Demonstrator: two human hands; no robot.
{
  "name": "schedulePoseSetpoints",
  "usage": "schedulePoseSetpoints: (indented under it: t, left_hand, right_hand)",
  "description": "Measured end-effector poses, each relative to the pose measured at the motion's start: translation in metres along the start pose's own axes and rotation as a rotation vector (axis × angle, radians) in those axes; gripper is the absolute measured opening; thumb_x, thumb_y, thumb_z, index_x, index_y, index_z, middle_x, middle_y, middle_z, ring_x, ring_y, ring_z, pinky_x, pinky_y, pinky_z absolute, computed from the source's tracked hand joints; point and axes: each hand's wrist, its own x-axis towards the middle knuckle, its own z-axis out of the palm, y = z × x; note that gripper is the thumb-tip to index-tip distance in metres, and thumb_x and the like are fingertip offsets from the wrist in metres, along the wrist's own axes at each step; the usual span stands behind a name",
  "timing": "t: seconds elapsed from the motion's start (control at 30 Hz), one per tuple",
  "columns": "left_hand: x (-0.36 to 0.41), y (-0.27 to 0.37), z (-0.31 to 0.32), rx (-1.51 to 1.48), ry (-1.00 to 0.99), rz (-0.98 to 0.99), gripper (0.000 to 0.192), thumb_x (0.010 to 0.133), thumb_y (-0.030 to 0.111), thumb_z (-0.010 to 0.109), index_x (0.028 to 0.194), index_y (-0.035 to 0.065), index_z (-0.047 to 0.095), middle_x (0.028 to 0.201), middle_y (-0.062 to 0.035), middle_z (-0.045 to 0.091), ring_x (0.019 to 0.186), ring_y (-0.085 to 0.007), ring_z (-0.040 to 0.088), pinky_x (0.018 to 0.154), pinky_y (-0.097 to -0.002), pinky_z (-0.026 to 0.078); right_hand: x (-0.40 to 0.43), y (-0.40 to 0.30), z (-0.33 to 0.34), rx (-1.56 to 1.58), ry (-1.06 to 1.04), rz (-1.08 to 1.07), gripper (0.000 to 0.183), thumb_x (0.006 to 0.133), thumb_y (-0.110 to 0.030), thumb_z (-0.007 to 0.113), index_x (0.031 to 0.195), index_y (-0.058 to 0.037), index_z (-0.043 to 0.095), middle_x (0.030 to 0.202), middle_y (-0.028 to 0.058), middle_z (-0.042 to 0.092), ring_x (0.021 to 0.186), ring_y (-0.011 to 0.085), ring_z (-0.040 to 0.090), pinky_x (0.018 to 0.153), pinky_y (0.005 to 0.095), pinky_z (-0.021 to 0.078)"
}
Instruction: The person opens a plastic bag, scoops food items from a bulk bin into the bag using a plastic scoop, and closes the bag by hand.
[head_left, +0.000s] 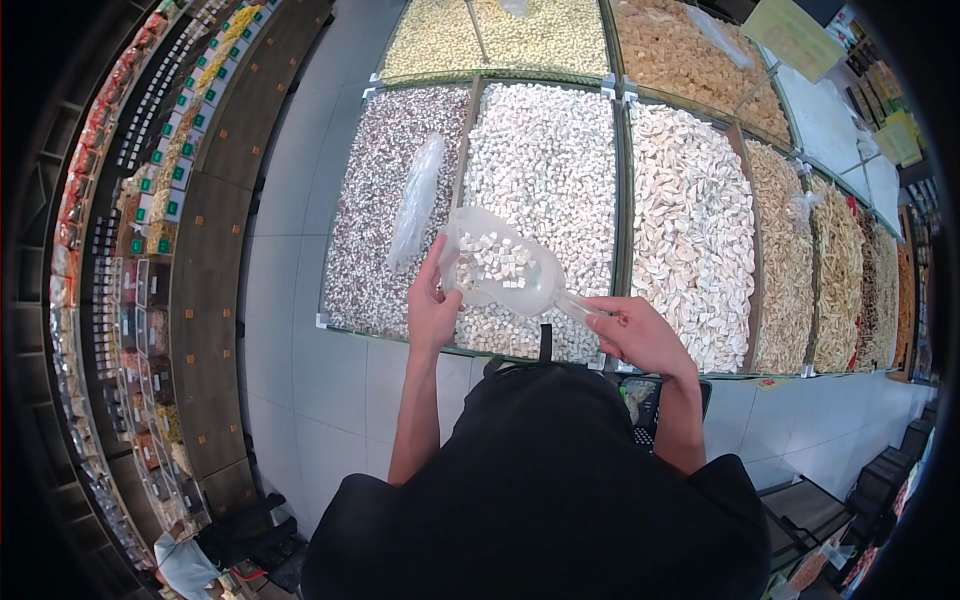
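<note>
My right hand (634, 331) grips the handle of a clear plastic scoop (534, 289), whose bowl points up and to the left. White cubes (504, 257) lie in front of and inside the scoop's bowl. My left hand (433, 311) holds the edge of a thin clear plastic bag (469, 221) around the scoop's mouth, thumb and fingers on either side of the film. Both are over a bin of white cubes (544, 150). On the dark-and-white mixed grains (356, 247) to the left lies a crumpled plastic bag (418, 199).
White sliced pieces (690, 240) fill the bin to the right, with more dried-food bins beyond. Glass dividers with a corner bracket (322, 321) edge the bins. A black basket (643, 433) is by my right forearm. At lower left is another person (184, 566), near long shelves (214, 300).
</note>
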Motion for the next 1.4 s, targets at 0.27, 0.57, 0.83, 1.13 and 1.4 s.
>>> schedulePoseSetpoints:
  t: [0.27, 0.57, 0.83, 1.13, 1.4]
  left_hand:
    - [0.000, 0.001, 0.000, -0.008, -0.007, -0.012, 0.087, 0.076, -0.020, 0.041, 0.159, 0.0044, 0.033, 0.155, -0.0228, 0.045, 0.140, -0.0251, 0.049, 0.073, -0.0215, 0.054]
    - [0.001, -0.004, 0.000, -0.017, -0.001, -0.008, 0.088, 0.073, -0.020, 0.042, 0.158, 0.0028, 0.034, 0.159, -0.0182, 0.041, 0.142, -0.0280, 0.047, 0.067, -0.0211, 0.056]
    - [0.000, -0.002, 0.001, 0.005, -0.006, 0.001, 0.086, 0.076, -0.020, 0.042, 0.159, 0.0034, 0.033, 0.156, -0.0218, 0.043, 0.141, -0.0257, 0.047, 0.071, -0.0220, 0.054]
    - [0.001, -0.004, 0.001, -0.019, 0.000, -0.007, 0.087, 0.072, -0.021, 0.043, 0.156, 0.0006, 0.036, 0.161, -0.0144, 0.038, 0.142, -0.0300, 0.047, 0.061, -0.0210, 0.057]
    - [0.001, -0.003, 0.001, -0.023, -0.002, -0.024, 0.085, 0.074, -0.020, 0.042, 0.156, 0.0007, 0.036, 0.162, -0.0149, 0.037, 0.142, -0.0291, 0.047, 0.061, -0.0207, 0.056]
  right_hand:
    - [-0.003, -0.009, 0.003, -0.045, 0.038, 0.013, 0.040, 0.102, -0.016, 0.055, 0.140, -0.0029, 0.060, 0.060, -0.0076, 0.043, 0.053, 0.0017, 0.038, 0.049, 0.0217, 0.0318]
    - [0.001, 0.002, 0.004, -0.096, 0.081, -0.032, 0.040, 0.101, -0.023, 0.059, 0.137, -0.0039, 0.063, 0.062, -0.0040, 0.050, 0.055, 0.0044, 0.043, 0.051, 0.0260, 0.0365]
    - [0.000, 0.007, 0.005, -0.163, 0.135, -0.068, 0.042, 0.099, -0.026, 0.062, 0.135, -0.0041, 0.064, 0.061, 0.0017, 0.054, 0.054, 0.0089, 0.046, 0.053, 0.0299, 0.0394]
    - [-0.008, -0.008, 0.012, -0.289, 0.223, -0.092, 0.042, 0.098, -0.026, 0.062, 0.134, -0.0045, 0.063, 0.061, 0.0082, 0.056, 0.054, 0.0138, 0.050, 0.056, 0.0325, 0.0428]
    - [-0.009, -0.011, 0.016, -0.365, 0.339, -0.168, 0.041, 0.093, -0.024, 0.067, 0.130, -0.0072, 0.067, 0.094, 0.0200, 0.074, 0.076, 0.0309, 0.072, 0.074, 0.0367, 0.0543]
